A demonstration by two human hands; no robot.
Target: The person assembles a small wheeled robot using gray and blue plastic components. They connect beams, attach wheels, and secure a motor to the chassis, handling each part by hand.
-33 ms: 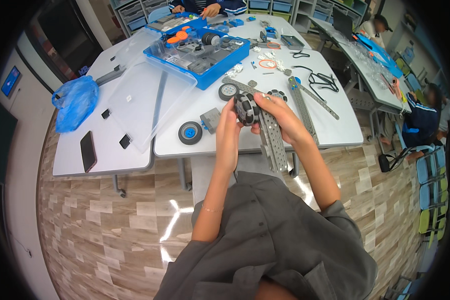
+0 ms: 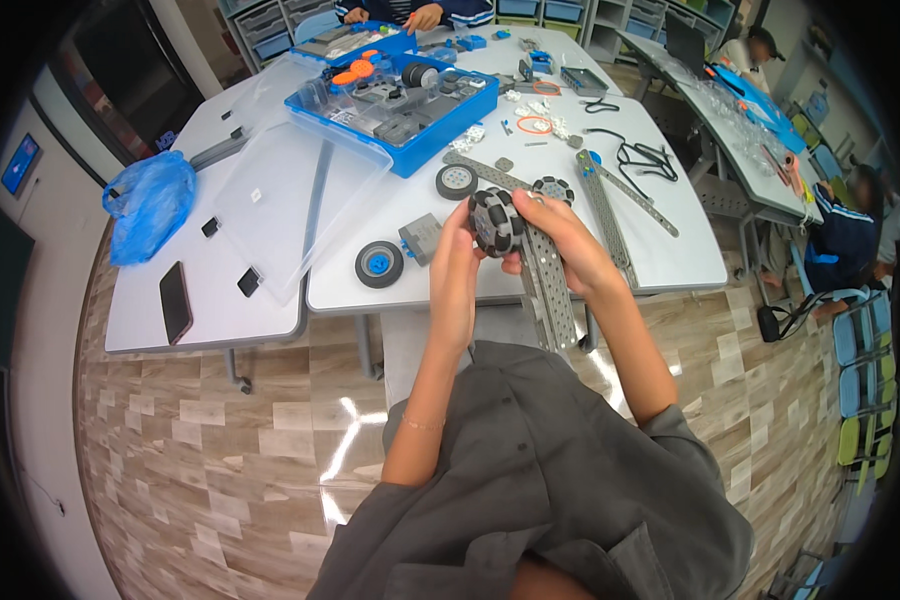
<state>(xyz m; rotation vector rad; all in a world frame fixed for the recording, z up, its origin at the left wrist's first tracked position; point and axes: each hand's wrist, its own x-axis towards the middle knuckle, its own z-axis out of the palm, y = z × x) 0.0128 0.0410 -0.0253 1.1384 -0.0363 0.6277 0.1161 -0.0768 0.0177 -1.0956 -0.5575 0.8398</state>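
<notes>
Two hands meet over the desk (image 2: pixel 610 262) edge. Far left, a crumpled blue plastic bag (image 2: pixel 148 205), then a dark phone (image 2: pixel 175 301) lying flat. A clear lid (image 2: pixel 300 195) leans by the blue parts tray (image 2: pixel 410 100); its contents too small to tell. Left hand (image 2: pixel 457 265), fingers curled, grips the black roller wheel (image 2: pixel 495 221). Right hand (image 2: pixel 560 240) pinches wheel and perforated grey metal strip (image 2: pixel 550 290); the strip's top end hidden behind fingers.

Two hands (image 2: pixel 457 262) (image 2: pixel 560 235), one roller wheel (image 2: pixel 495 222), two rubber-tyred wheels (image 2: pixel 379 264) (image 2: pixel 456 181), one blue parts tray (image 2: pixel 425 140), one phone (image 2: pixel 175 302)
</notes>
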